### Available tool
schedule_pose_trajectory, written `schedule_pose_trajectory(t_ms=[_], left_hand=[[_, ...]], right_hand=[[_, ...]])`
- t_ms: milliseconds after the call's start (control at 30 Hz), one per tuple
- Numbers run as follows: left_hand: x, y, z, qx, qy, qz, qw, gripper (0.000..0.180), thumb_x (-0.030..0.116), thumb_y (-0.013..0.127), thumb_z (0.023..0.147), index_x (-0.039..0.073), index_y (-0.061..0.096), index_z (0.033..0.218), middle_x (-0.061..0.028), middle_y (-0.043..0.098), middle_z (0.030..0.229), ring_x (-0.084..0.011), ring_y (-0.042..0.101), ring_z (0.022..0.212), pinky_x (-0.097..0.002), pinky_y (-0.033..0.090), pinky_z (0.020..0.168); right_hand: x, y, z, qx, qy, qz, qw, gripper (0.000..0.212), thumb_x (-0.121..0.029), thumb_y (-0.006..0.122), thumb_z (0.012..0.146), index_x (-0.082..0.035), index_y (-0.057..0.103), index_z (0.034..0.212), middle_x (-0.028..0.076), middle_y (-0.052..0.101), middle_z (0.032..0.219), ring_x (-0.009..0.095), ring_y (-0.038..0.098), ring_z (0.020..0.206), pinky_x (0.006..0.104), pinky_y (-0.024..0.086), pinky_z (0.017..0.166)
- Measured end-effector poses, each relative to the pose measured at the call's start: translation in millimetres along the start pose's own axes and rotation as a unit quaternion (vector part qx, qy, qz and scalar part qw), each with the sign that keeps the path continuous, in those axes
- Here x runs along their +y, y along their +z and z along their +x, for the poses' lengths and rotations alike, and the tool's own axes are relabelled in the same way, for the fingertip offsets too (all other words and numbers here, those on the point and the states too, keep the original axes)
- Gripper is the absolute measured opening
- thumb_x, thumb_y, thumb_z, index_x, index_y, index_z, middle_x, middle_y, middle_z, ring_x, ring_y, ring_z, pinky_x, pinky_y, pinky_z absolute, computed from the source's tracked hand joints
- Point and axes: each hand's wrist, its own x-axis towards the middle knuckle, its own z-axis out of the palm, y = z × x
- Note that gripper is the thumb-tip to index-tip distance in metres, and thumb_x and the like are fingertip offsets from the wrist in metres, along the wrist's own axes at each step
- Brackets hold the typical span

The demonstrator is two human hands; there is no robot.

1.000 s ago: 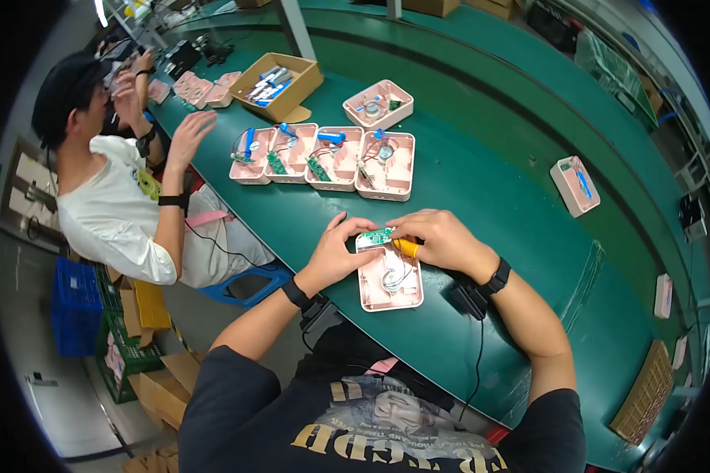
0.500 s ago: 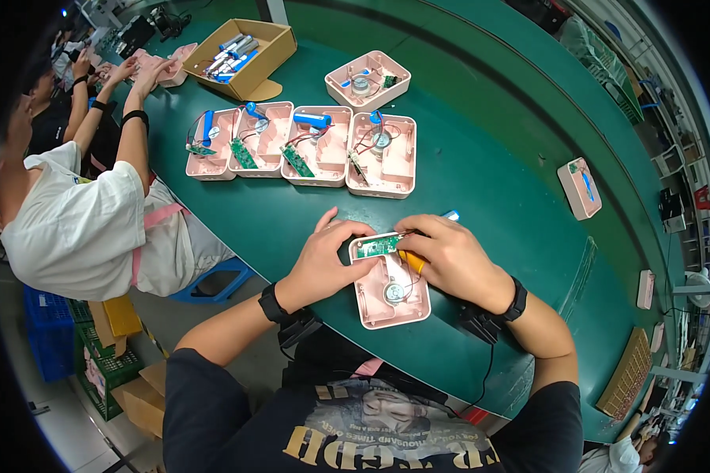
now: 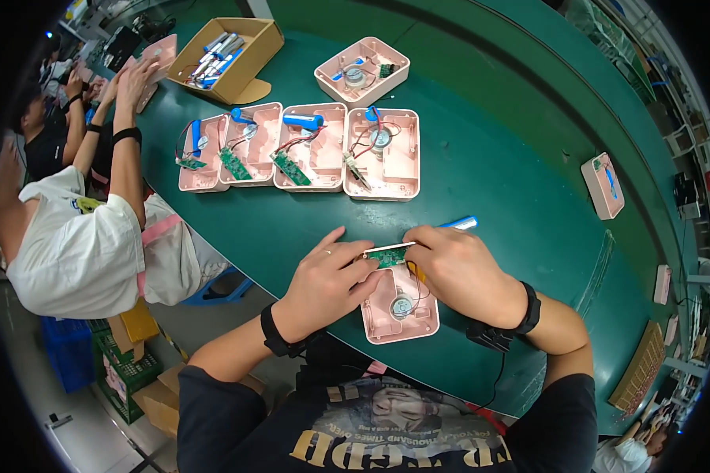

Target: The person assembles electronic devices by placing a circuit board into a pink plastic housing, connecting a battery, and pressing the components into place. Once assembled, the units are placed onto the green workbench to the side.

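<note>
In front of me on the green table (image 3: pixel 497 197) is a pink plastic housing (image 3: pixel 383 323) with a round speaker (image 3: pixel 402 307) inside. A green circuit board (image 3: pixel 388 257) sits at its far end. My left hand (image 3: pixel 327 276) grips the housing's left side, fingers and thumb at the board. My right hand (image 3: pixel 469 264) is closed over the far right corner, fingertips at the board's right end. Under its palm shows part of a yellow object (image 3: pixel 416 271), its kind hidden. A blue cylindrical battery (image 3: pixel 461 223) lies just beyond my right hand.
Several pink housings (image 3: pixel 381 188) with boards, speakers and blue batteries stand in a row ahead, another housing (image 3: pixel 363 93) behind them. A cardboard box (image 3: pixel 248 55) of batteries is at the far left. A co-worker (image 3: pixel 79 229) sits on the left. One housing (image 3: pixel 603 187) stands far right.
The view has shifted slightly. More of the blue battery shows beyond my right hand. Both hands stay on the housing, and the board now appears more tilted.
</note>
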Motion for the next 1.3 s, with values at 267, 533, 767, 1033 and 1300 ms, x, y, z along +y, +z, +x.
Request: schedule_pose_trajectory(t_ms=[267,533,767,1033,1300], left_hand=[[5,1,6,-0.017,-0.033,-0.003,0.999,0.014,0.013,0.086,0.084,0.007,0.078,0.094,-0.0089,0.076,0.110,-0.0264,0.075,0.094,-0.0450,0.062,0.101],[-1,4,-3,-0.023,-0.060,-0.054,0.996,0.013,0.014,0.083,0.087,0.010,0.080,0.099,-0.0093,0.073,0.117,-0.0316,0.070,0.102,-0.0390,0.060,0.089],[-4,-7,-19,-0.029,-0.040,-0.107,0.993,0.016,0.014,0.078,0.091,0.011,0.080,0.107,-0.0103,0.072,0.121,-0.0339,0.064,0.117,-0.0475,0.051,0.106],[-4,-8,-33,0.054,-0.156,-0.070,0.984,0.016,0.008,0.072,0.091,0.004,0.076,0.107,-0.0152,0.070,0.121,-0.0391,0.061,0.116,-0.0525,0.046,0.110],[-8,5,-39,0.081,-0.141,-0.034,0.986,0.016,0.010,0.072,0.091,0.004,0.074,0.105,-0.0150,0.066,0.118,-0.0395,0.060,0.112,-0.0542,0.046,0.109]], right_hand=[[12,-11,5,-0.014,-0.005,0.048,0.999,0.014,-0.006,0.078,0.083,-0.005,0.080,0.096,0.009,0.074,0.110,0.030,0.073,0.091,0.0419,0.060,0.080],[6,-13,4,-0.057,-0.016,0.024,0.998,0.016,-0.008,0.079,0.084,-0.004,0.080,0.099,0.011,0.074,0.115,0.033,0.072,0.100,0.0433,0.059,0.087],[22,-64,6,-0.029,-0.032,0.078,0.996,0.028,-0.010,0.081,0.084,-0.004,0.078,0.111,0.013,0.071,0.123,0.037,0.066,0.114,0.0480,0.054,0.100],[52,-40,9,-0.108,0.026,0.007,0.994,0.038,-0.011,0.076,0.089,-0.004,0.073,0.126,0.015,0.069,0.112,0.036,0.066,0.109,0.0457,0.055,0.095],[35,-31,8,-0.077,0.028,-0.049,0.995,0.041,-0.011,0.078,0.088,-0.003,0.071,0.127,0.015,0.068,0.114,0.036,0.066,0.108,0.0457,0.056,0.093]])
